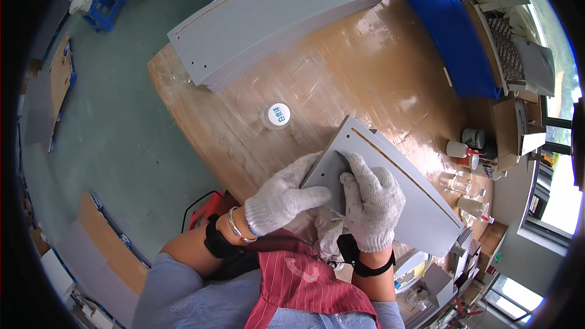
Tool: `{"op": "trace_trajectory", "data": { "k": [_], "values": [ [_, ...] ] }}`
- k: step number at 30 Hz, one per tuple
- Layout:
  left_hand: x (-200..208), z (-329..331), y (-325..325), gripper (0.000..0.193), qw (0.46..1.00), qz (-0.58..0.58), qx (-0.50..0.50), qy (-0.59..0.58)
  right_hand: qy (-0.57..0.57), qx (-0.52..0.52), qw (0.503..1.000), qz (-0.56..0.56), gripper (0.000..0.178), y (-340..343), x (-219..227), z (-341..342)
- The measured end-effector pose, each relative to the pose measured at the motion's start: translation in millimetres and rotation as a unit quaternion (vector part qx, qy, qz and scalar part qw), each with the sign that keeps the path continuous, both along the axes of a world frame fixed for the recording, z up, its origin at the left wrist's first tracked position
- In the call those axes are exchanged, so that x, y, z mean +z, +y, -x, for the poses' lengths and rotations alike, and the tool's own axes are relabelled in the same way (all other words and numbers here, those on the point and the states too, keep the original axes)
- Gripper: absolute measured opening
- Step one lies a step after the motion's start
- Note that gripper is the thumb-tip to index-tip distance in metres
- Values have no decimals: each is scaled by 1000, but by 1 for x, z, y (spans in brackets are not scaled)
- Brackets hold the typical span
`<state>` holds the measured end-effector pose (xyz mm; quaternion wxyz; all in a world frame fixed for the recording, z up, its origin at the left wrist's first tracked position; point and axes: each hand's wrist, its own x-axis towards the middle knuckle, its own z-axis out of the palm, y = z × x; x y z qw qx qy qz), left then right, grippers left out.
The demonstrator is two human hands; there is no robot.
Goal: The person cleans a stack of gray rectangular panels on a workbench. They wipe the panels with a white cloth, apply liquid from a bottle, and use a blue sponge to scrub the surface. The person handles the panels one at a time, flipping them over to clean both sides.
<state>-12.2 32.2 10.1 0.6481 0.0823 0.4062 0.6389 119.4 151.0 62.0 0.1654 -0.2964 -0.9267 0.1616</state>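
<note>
A grey panel [414,201] with a brown groove along its far side and small dark holes near one end lies at an angle before me. My left hand [283,198], in a white knitted glove, is closed on the panel's left edge, thumb on top. Over the panel's face my right hand [375,207], gloved alike, has bent fingers pinching a thin grey piece [343,161] with a dark edge. Its kind is too small to make out. Beyond my left hand stands a small round tub [278,114] with a white lid.
Similar grey panels [286,15] are stacked at the table's far side. A blue bin [454,39] sits at the far right. Bottles [466,186] and a dark can [473,138] line the right side. A blue stool [105,9] stands on the floor at far left.
</note>
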Motion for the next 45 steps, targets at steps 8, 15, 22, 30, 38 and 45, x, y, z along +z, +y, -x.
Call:
{"op": "trace_trajectory", "data": {
  "k": [8, 15, 22, 30, 38, 45],
  "values": [
    [6, 11, 1, 65, 997, 6, -39, -60, 2, 47, 999, 3, 34, 3, -6, -1],
    [3, 13, 2, 65, 997, 10, -60, -50, -9, 42, 999, 3, 36, 3, -3, 1],
    [5, 13, 2, 65, 996, 10, -46, -73, -28, 28, 999, 4, 35, 0, -1, 5],
    [1, 9, 1, 67, 997, 3, -36, -67, -13, 28, 999, 24, 33, -1, 1, 6],
    [3, 10, 1, 66, 997, 1, -34, -75, -13, 14, 1000, 22, 33, 0, 0, 9],
    [0, 8, 0, 65, 997, -10, -31, -66, 4, -48, 999, -15, 39, 10, -11, 28]
  ]
}}
